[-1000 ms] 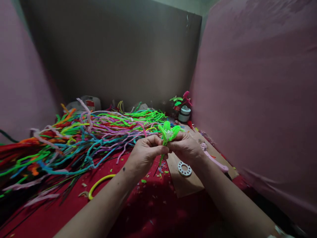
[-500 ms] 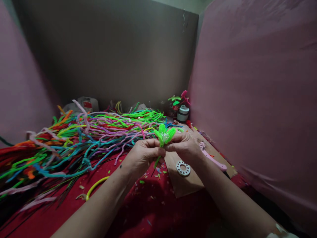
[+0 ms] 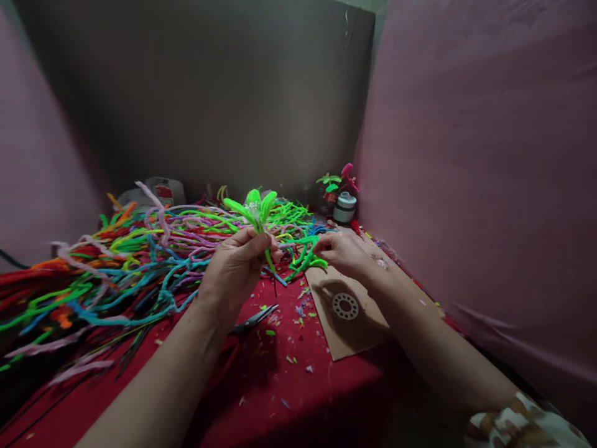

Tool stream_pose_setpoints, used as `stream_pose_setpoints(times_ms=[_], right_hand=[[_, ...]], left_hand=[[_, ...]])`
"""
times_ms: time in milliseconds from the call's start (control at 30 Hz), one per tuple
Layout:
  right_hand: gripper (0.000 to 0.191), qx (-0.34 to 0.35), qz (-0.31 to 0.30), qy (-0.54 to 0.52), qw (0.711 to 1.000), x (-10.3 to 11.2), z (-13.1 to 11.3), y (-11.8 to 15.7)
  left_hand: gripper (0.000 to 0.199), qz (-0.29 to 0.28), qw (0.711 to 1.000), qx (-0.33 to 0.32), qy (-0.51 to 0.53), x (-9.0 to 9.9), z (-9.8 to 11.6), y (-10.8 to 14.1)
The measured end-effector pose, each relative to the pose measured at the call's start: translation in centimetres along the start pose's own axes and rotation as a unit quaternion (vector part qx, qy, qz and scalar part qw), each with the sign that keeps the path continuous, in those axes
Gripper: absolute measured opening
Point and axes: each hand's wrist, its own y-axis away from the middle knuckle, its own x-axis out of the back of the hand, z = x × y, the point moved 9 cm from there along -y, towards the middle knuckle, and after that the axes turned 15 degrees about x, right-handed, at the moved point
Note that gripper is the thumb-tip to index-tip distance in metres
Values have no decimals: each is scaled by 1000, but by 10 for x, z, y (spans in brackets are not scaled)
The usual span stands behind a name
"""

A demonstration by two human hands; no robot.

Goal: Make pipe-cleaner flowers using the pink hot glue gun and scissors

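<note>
Left of the cardboard sheet (image 3: pixel 338 345), left hand (image 3: pixel 233 264) holds the green flower (image 3: pixel 254 216) up over the table (image 3: pixel 289 389), grip pinched closed on its stem. Right hand (image 3: pixel 345 252) is over the sheet's far part, fingers curled by green fuzzy strands (image 3: pixel 305 258); can't tell if its grip has any.

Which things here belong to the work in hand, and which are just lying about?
In the work, as it appears:
- green fuzzy flower, held in the left hand
- loose green fuzzy pieces, by the right hand's fingertips

Lying about, probably:
- white ring with holes, on the cardboard
- metal-tipped tool, unheld; it may serve too
- lidded pot at the back
</note>
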Motion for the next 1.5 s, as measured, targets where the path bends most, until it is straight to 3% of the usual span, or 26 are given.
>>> stream_pose_setpoints(times_ms=[100, 267, 433, 533, 600, 667, 767, 833, 933, 1033, 1233, 1500], right_hand=[[21, -7, -61, 102, 993, -16, 7, -4], [23, -17, -59, 166, 984, -28, 10, -2], [26, -20, -31, 206, 978, -15, 9, 1], [25, -22, 20, 213, 977, 1, 12, 3], [22, 3, 101, 159, 982, 14, 9, 6], [19, 69, 220, 45, 972, 29, -1, 12], [12, 159, 370, -160, 901, 42, -12, 28], [7, 157, 409, -279, 855, 39, -13, 33], [4, 138, 425, -406, 797, 30, -15, 34], [6, 127, 428, -471, 761, 26, -18, 33], [5, 76, 423, -495, 755, 18, -12, 33], [4, 98, 446, -487, 745, 23, -12, 40]], left_hand=[[20, 1, 1000, -2, 2, 3, -3, -3], [21, -19, 1000, 1, -20, -2, -8, -3], [23, -19, 1000, 10, 4, 1, -10, -6], [19, -14, 999, 30, 7, 1, -17, -8], [16, -9, 999, 46, 13, 1, -22, -9], [14, -10, 998, 59, 21, 0, -28, -10], [11, -12, 997, 75, 34, -3, -36, -10], [10, -13, 995, 92, 40, -5, -44, -9], [6, -28, 990, 125, 57, -12, -55, -7], [8, -49, 984, 159, 60, -18, -65, -5], [13, -31, 988, 123, 84, -16, -59, -6], [14, -19, 989, 139, 52, -17, -63, -6]])
